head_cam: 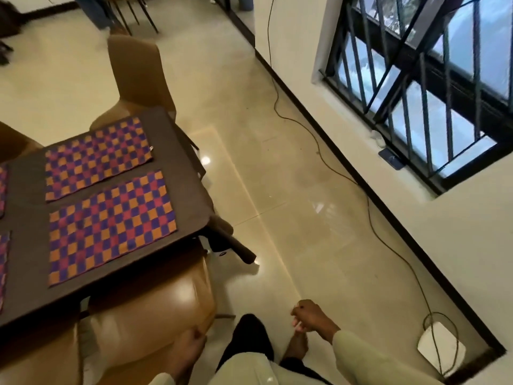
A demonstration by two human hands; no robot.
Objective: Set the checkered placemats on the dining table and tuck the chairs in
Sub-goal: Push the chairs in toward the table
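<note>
Placemats [111, 226] lie set; I judge chair-tucking underway: my left hand [186, 348] presses closed fingers on the near-edge chair [150, 309], right hand [311, 318] loosely curled, empty.

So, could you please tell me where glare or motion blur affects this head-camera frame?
Head view: glare spots shine on the glossy floor and the near chair; the left hand on that chair is motion-blurred; the window bars smear and bow from wide-angle distortion.

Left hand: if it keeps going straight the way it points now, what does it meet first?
The left hand already rests against the tan chair back; pushing on, it likely drives that chair under the table.
</note>
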